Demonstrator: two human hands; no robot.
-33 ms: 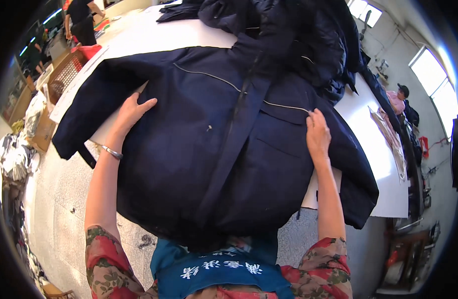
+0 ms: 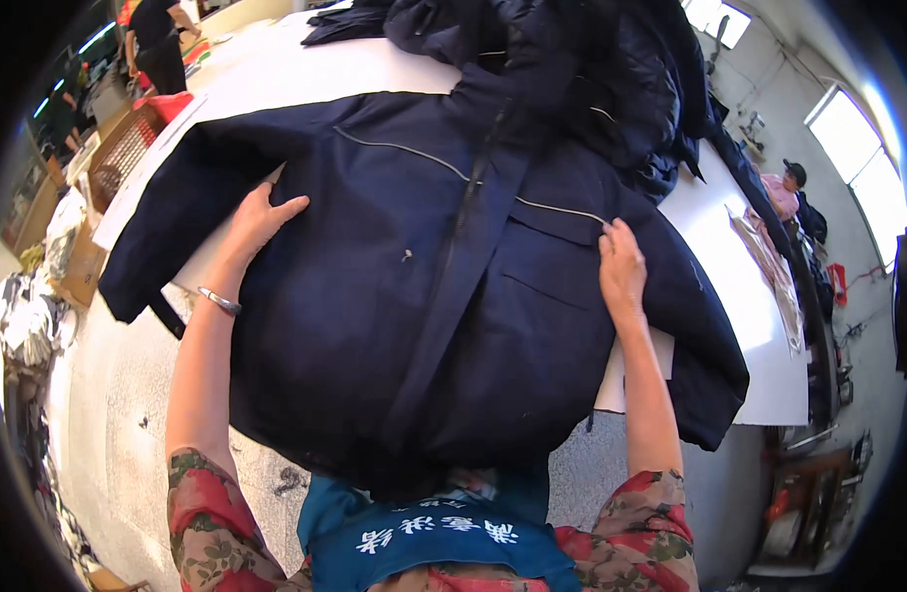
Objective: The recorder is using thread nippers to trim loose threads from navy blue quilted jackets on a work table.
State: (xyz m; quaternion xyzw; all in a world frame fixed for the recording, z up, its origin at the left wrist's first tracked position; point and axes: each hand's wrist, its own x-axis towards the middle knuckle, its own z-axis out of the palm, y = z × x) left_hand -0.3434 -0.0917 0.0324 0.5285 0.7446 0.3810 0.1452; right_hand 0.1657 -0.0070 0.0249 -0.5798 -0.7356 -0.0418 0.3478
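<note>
- A dark navy jacket (image 2: 414, 296) lies spread front-up across the middle of the frame, on a white bench (image 2: 739, 247), its hem hanging over the near edge toward the person.
- The left hand (image 2: 259, 219) lies flat and unclenched on the jacket at centre left, fingers spread and pointing toward the upper right, gripping nothing; a thin silver bracelet (image 2: 218, 301) sits on its wrist.
- The right hand (image 2: 621, 264) rests palm-down at centre right, just below a zipped chest pocket (image 2: 562, 209), fingers together and straight, pressing the cloth rather than holding it.
- The front placket (image 2: 463, 237) of the jacket runs from the upper middle of the frame down toward the lower centre, between the two hands.
- One sleeve (image 2: 147, 266) drops off the bench at the left; the other sleeve (image 2: 700, 345) spills over the bench edge at the lower right.
- More dark garments (image 2: 572, 69) are heaped at the top centre, touching the jacket's collar end.
- A strip of pale fabric (image 2: 764, 261) lies on the bench at the right, well apart from the hands.
- Another person (image 2: 789, 187) sits at the far right, and a second person (image 2: 157, 49) stands at the upper left near a red bin (image 2: 167, 104).
- Set against the earlier frame, nothing differs: both hands, the jacket and its sleeves lie in the same places and the same pose.
</note>
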